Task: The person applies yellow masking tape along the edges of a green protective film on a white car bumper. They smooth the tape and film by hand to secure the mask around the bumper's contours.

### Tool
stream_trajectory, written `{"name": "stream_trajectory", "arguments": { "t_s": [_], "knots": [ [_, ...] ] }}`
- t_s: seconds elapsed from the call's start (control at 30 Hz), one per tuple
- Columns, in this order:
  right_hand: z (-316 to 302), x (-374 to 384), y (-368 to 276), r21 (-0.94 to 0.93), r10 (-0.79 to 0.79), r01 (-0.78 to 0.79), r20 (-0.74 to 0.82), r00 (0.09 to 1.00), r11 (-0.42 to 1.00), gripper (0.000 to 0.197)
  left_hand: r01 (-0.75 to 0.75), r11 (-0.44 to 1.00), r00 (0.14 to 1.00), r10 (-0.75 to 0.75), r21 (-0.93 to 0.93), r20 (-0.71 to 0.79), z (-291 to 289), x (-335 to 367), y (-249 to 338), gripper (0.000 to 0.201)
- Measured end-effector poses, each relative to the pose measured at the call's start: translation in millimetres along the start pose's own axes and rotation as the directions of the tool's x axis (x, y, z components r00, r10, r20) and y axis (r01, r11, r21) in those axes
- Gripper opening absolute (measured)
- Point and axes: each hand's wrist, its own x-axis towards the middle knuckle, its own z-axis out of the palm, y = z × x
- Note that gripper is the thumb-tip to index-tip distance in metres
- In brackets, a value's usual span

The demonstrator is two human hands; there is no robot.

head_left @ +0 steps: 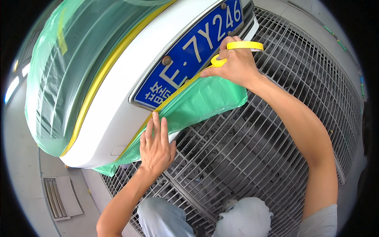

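Observation:
My right hand [239, 65] is closed on a roll of yellow masking tape [248, 46], its thumb at the tape near the lower edge of the blue licence plate [185, 53]. From there a yellow tape strip [177, 92] runs down and left beneath the plate, along the top of a green masking film [213, 96]. Fingers stretched out, my left hand [156, 148] lies flat against the film, fingertips at the strip by the plate's lower corner. The plate sits on a white car bumper [106, 122].
Green film [51, 91] edged with yellow tape [85, 104] covers the car above the bumper. A metal floor grating [252, 150] spreads below and to the right. My bent knees [244, 217] are close under my arms. A slatted panel [61, 197] lies at lower left.

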Motion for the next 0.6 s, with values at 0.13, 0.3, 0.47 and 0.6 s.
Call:
{"name": "stream_trajectory", "arguments": {
  "t_s": [0.13, 0.3, 0.47, 0.6],
  "knots": [
    [-1.4, 1.5, 40.7, -0.044, -0.095, 0.095, 0.009, 0.995, 0.994, 0.082, -0.023, 1.0, 0.992, 0.024, -0.007, 0.123, -14.6, 2.1, -4.7, 0.098],
    [-40.7, -5.3, 137.2, -0.08, 0.095, -0.089, 0.077, 0.992, 0.993, 0.06, -0.028, 0.999, 0.978, 0.036, -0.041, 0.204, -28.7, 3.7, -9.8, 0.096],
    [-69.9, 18.8, 199.3, -0.174, 0.286, -0.263, 0.124, 0.95, 0.949, 0.065, 0.004, 1.0, 0.97, 0.001, -0.019, 0.241, -26.0, -0.3, -9.5, 0.089],
    [-63.4, 56.7, 212.2, -0.227, 0.386, -0.346, 0.162, 0.908, 0.91, 0.082, 0.057, 0.997, 0.974, -0.046, -0.044, 0.22, -7.6, -8.9, -6.2, 0.087]
  ]
}}
